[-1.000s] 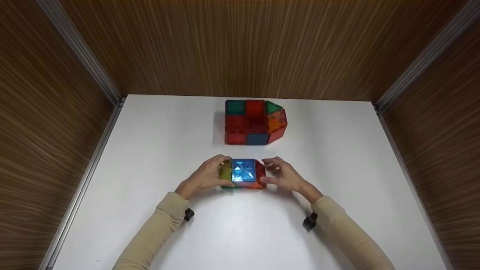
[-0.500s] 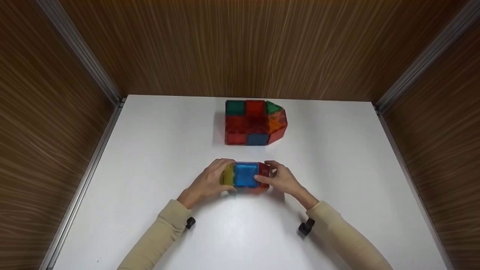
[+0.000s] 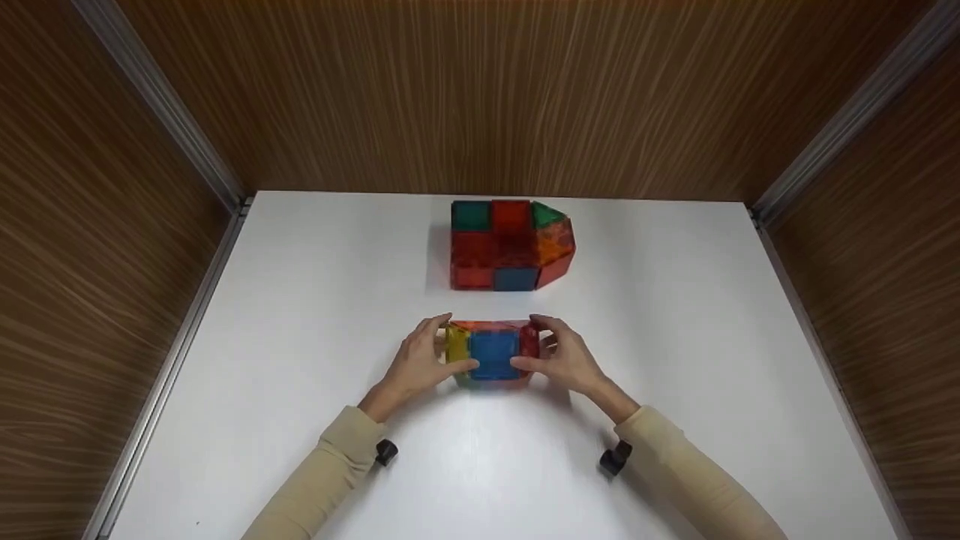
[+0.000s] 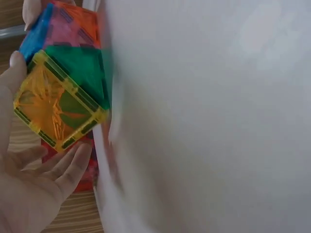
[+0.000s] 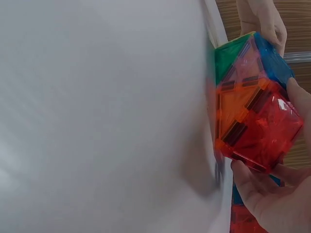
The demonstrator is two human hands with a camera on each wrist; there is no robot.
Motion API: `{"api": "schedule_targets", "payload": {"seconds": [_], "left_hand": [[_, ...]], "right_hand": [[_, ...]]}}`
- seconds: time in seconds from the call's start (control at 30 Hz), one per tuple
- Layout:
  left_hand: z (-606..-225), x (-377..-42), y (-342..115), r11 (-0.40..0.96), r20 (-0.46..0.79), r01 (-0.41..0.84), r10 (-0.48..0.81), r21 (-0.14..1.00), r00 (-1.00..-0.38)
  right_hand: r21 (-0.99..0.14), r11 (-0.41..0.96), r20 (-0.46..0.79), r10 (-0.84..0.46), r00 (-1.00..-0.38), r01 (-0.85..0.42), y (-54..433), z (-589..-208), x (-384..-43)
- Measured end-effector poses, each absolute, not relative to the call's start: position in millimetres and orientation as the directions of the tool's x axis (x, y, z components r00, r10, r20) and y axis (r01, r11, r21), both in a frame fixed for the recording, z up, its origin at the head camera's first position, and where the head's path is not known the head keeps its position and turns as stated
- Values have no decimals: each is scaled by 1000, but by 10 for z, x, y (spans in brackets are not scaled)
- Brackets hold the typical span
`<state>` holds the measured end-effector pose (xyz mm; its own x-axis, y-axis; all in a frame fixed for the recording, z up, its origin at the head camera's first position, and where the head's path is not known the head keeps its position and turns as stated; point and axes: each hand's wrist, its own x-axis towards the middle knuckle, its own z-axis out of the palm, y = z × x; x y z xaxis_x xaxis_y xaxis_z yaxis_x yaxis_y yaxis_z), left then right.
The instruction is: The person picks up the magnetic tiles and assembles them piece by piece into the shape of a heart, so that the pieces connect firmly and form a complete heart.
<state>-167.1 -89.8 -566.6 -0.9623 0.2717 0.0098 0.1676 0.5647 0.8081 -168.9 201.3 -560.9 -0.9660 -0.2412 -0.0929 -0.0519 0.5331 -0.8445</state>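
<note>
Both hands hold a small block built of see-through magnetic tiles, low over the white table in the middle of the head view. A blue square tile faces up and toward the person. My left hand grips the end with a yellow square tile, its thumb on the near side. My right hand grips the opposite end, a red square tile, thumb likewise in front. Green, pink and orange triangle tiles form a side seen in the wrist views. Whether the block touches the table I cannot tell.
Farther back on the white table stands a larger magnetic-tile structure, mostly red with green, blue and orange tiles and a slanted right end. Brown wood-grain panels wall in the back and both sides.
The block has tipped toward the person: its blue tile now slants forward and an orange-pink strip shows at the far edge. Both thumbs have moved onto the near side. The larger structure stays put.
</note>
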Motion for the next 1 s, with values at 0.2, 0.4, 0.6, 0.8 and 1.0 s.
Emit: {"api": "schedule_targets", "payload": {"seconds": [0.2, 0.4, 0.6, 0.8, 1.0], "left_hand": [[-5651, -1717, -800, 571, 24, 151, 225, 807, -974], [-5669, -1839, -702, 607, 87, 201, 212, 769, -973], [-5692, -2002, -655, 614, 133, 232, 203, 754, -970], [-5705, -2173, -654, 622, 137, 239, 208, 746, -969], [-5696, -2301, -654, 630, 151, 251, 209, 735, -966]], "right_hand": [[-818, 552, 31, -244, -969, -164, 2008, -5621, -1724], [-762, 603, 108, -240, -965, -235, 2012, -5665, -1863], [-756, 611, 112, -231, -966, -234, 2016, -5694, -2060], [-730, 645, 105, -218, -970, -225, 1995, -5703, -2216], [-684, 688, 136, -205, -969, -241, 1960, -5709, -2304]]}}
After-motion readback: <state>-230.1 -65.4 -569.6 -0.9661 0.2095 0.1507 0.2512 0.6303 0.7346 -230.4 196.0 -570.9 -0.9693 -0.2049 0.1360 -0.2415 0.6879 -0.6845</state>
